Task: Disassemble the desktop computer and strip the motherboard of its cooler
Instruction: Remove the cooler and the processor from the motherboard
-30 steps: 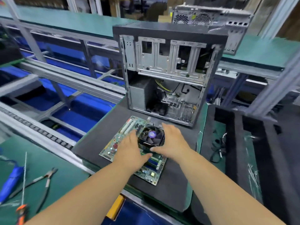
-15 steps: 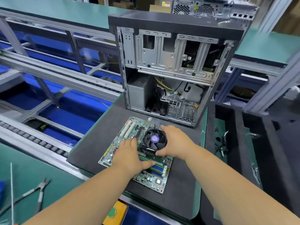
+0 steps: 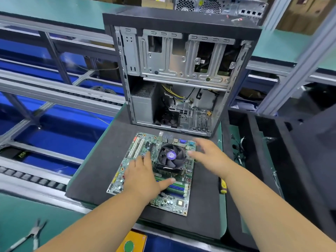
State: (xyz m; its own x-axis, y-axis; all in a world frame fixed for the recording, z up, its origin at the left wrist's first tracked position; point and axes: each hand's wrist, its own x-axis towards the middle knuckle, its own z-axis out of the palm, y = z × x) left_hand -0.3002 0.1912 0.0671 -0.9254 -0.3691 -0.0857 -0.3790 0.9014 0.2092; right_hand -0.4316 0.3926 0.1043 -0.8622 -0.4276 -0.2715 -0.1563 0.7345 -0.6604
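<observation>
Both hands sit at the cooler [image 3: 171, 158]: your left hand [image 3: 143, 176] presses the motherboard [image 3: 138, 150] flat, fingers spread; your right hand [image 3: 209, 157] hovers open, blurred. Next, release the cooler's fasteners.

Colours on the mat
Green motherboard [image 3: 145, 148], black cooler fan [image 3: 171, 156] with purple hub label, dark grey foam mat [image 3: 101, 160], yellow-and-black screwdriver handle [image 3: 223, 186].

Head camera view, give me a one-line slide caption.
Left hand presses the motherboard beside its cooler; right hand open, blurred.
</observation>
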